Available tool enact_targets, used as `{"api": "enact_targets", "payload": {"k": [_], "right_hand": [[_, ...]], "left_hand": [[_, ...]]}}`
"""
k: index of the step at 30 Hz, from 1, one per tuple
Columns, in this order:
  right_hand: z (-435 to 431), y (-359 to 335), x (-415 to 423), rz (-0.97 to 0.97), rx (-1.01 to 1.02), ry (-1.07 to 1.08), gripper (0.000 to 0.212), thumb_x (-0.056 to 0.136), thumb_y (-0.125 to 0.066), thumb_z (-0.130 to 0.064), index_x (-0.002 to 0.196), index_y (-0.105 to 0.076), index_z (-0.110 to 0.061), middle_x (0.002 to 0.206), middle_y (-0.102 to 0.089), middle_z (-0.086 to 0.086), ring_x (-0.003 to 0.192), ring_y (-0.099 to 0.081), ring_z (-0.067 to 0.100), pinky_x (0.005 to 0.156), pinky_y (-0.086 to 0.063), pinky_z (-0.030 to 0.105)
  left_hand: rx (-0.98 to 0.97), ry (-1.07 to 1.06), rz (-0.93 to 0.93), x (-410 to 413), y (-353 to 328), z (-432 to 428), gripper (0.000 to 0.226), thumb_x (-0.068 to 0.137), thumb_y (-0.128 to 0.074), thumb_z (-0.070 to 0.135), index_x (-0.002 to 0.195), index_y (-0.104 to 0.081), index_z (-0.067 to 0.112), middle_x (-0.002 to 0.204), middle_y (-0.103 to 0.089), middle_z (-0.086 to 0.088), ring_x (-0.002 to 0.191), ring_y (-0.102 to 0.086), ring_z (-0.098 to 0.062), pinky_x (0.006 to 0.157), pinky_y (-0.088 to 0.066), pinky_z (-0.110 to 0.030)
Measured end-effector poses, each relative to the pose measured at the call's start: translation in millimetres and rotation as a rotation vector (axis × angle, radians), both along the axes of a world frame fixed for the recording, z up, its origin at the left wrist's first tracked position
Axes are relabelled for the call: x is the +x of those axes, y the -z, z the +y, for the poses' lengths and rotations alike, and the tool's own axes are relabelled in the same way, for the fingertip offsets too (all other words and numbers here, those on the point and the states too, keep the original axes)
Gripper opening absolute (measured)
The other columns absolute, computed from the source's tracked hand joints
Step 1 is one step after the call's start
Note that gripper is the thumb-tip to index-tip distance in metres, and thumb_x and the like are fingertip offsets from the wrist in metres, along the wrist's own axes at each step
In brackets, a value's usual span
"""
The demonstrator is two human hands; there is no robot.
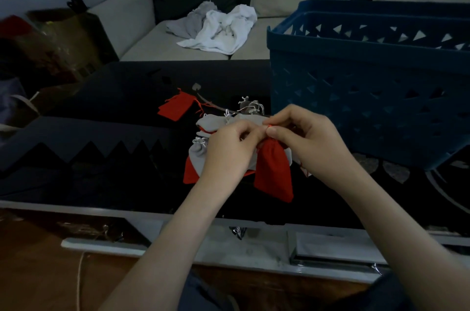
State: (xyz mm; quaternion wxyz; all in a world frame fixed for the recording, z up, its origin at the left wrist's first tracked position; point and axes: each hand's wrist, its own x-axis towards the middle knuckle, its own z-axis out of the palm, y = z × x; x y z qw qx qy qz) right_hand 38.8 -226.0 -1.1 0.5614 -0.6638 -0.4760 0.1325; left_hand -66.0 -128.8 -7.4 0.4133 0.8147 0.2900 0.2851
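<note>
Your left hand (229,150) and right hand (307,140) pinch the neck of the red pouch (274,173). The pouch pile (199,158) lies beneath, middle of the table (114,109); blue basket (368,97) at its right edge.

A small red fabric drawstring pouch (274,171) hangs upright, mouth gathered at the top, bottom flared, above a pile of grey and red pouches (203,155).

Person, two arms in view.
Left hand (229,150): bare, with the forearm uncovered down to the frame's lower edge.
Right hand (310,143): bare likewise, with the forearm uncovered along its whole visible length.
Clothing: dark fabric (203,295), bluish-grey and creased, at the bottom edge between and beneath the arms. Cut and type too dim to tell.
</note>
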Motion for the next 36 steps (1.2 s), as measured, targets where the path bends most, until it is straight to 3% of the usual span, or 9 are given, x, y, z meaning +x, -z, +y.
{"api": "enact_targets", "payload": {"k": [7,11,16,22,26,30,36], "right_hand": [[0,-2,3,0.087,0.019,-0.014,0.010,0.088,-0.061,-0.004,0.088,-0.066,-0.012,0.072,-0.063,-0.006,0.067,-0.057,0.001,0.065,-0.047,0.017],[-1,-5,1,0.161,-0.026,-0.148,0.010,0.089,-0.059,-0.003,0.098,-0.062,-0.008,0.077,-0.063,0.003,0.069,-0.057,0.010,0.063,-0.047,0.016],[3,-6,-1,0.197,-0.018,-0.132,0.010,0.089,-0.059,-0.002,0.095,-0.059,-0.011,0.066,-0.063,-0.005,0.063,-0.059,0.003,0.062,-0.045,0.012],[5,0,-6,0.223,0.070,-0.111,0.017,0.090,-0.059,-0.004,0.101,-0.059,-0.017,0.070,-0.065,-0.006,0.069,-0.062,0.010,0.070,-0.051,0.021],[6,1,-6,0.212,0.142,-0.022,0.019,0.091,-0.055,0.000,0.101,-0.060,-0.016,0.074,-0.061,-0.007,0.072,-0.058,0.004,0.070,-0.048,0.018],[9,3,-7,0.222,0.169,0.018,0.021,0.090,-0.057,0.002,0.099,-0.057,-0.017,0.073,-0.060,-0.003,0.069,-0.057,0.004,0.069,-0.047,0.020],[10,4,-14,0.176,0.226,0.050,0.025,0.086,-0.062,0.002,0.089,-0.055,-0.022,0.066,-0.059,-0.010,0.064,-0.056,-0.001,0.063,-0.043,0.013]], "left_hand": [[-0.002,0.114,-0.011,-5,-4,3,0.017,0.094,-0.057,0.022,0.083,-0.067,0.030,0.084,-0.069,0.010,0.081,-0.061,-0.003,0.074,-0.046,-0.018],[0.133,0.014,-0.104,-6,-2,6,0.012,0.092,-0.060,0.021,0.088,-0.072,0.018,0.085,-0.067,0.007,0.080,-0.058,-0.006,0.067,-0.040,-0.011],[0.185,-0.007,-0.135,-4,-1,1,0.013,0.091,-0.061,0.027,0.088,-0.072,0.019,0.085,-0.067,0.008,0.087,-0.056,-0.006,0.071,-0.041,-0.014],[-0.044,0.003,-0.279,-3,-6,-10,0.008,0.092,-0.060,0.013,0.099,-0.063,0.013,0.077,-0.065,0.003,0.074,-0.060,0.001,0.066,-0.043,-0.008],[0.039,0.007,-0.214,-3,-5,-10,0.010,0.091,-0.061,0.014,0.094,-0.070,0.014,0.081,-0.065,0.014,0.081,-0.058,0.009,0.071,-0.039,-0.004],[0.129,0.006,-0.148,-4,-2,-11,0.008,0.089,-0.064,0.015,0.086,-0.071,0.017,0.080,-0.065,0.015,0.081,-0.056,0.011,0.070,-0.035,-0.001],[-0.037,0.079,-0.124,-6,0,-6,0.011,0.085,-0.068,0.016,0.075,-0.069,0.022,0.076,-0.068,0.008,0.073,-0.061,0.001,0.068,-0.045,-0.009]]}}
